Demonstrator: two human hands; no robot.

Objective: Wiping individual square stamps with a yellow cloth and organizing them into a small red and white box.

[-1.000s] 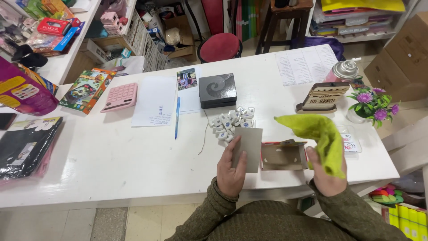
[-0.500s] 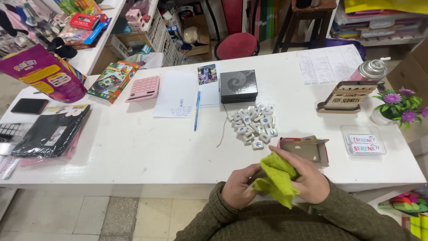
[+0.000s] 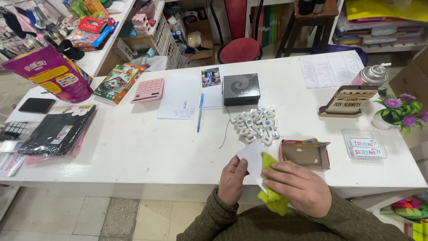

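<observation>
1. Since half a second ago, white card [image 3: 250, 157] reappears from under yellow cloth [image 3: 273, 196].
2. Left hand [image 3: 232, 180] pinches card's lower edge at table [image 3: 133, 151] edge.
3. Right hand [image 3: 298, 187], fingers pressed together, pushes cloth onto card.
4. Wipe best: steady card, flat strokes.

White tiles pile [image 3: 256, 126] just beyond hand; black box [image 3: 241, 89], blue pen [image 3: 200, 112], pink calculator [image 3: 147, 90] farther out.

Left hand [image 3: 232, 180] grips a white card [image 3: 252, 159] by its edge, right hand [image 3: 296, 187] presses a yellow-green cloth [image 3: 273, 196] onto it (open brown box [image 3: 305, 154] just beside, small white tiles [image 3: 256, 125] heaped beyond).
</observation>
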